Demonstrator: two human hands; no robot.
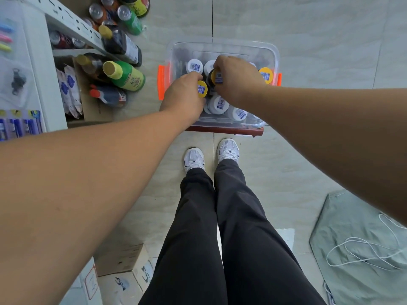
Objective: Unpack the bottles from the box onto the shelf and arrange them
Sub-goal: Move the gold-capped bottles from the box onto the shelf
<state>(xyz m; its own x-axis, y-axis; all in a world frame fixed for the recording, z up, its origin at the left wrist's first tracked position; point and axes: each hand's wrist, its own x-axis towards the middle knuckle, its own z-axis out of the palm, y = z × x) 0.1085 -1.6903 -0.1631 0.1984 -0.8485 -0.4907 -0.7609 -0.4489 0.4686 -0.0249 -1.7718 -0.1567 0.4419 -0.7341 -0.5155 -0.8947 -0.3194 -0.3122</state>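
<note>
A clear plastic box (222, 46) with orange latches sits on the floor ahead of my feet and holds several upright bottles with white or yellow caps. My left hand (184, 94) is closed around a yellow-capped bottle (202, 89) at the box's left side. My right hand (236, 79) grips another yellow-capped dark bottle (217, 77) near the middle. White-capped bottles (219, 104) stand below my hands, and a further yellow cap (266, 75) shows at the right. The white shelf (72, 25) stands at the left.
Several bottles and cans (123, 73) stand at the shelf's foot beside a cardboard carton (88, 106). The box rests on a reddish board (224, 129). A cardboard box (120, 258) lies lower left, and a grey cloth with white cord (361, 245) lower right.
</note>
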